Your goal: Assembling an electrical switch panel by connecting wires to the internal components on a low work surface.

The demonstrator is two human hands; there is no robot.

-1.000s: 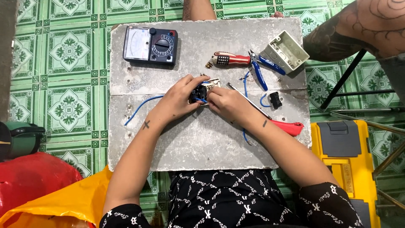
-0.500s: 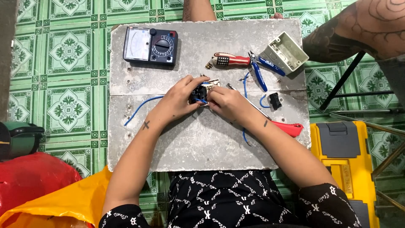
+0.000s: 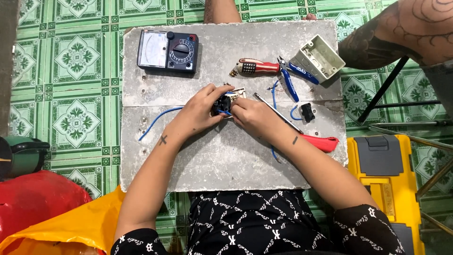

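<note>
My left hand (image 3: 200, 111) and my right hand (image 3: 250, 114) meet over the middle of a grey slab (image 3: 226, 160), both gripping a small black switch part (image 3: 221, 105) with a pale faceplate (image 3: 237, 92) behind it. A blue wire (image 3: 158, 120) runs from the part out to the left under my left hand. A long screwdriver with a red handle (image 3: 321, 141) lies just right of my right wrist.
On the slab: an analog multimeter (image 3: 167, 49) at back left, a red-handled bit driver (image 3: 257, 67), blue-handled pliers (image 3: 292, 78), a pale junction box (image 3: 318, 57), a small black part (image 3: 307, 112). A yellow toolbox (image 3: 387, 174) sits right; another person's tattooed limb (image 3: 401, 33) is at top right.
</note>
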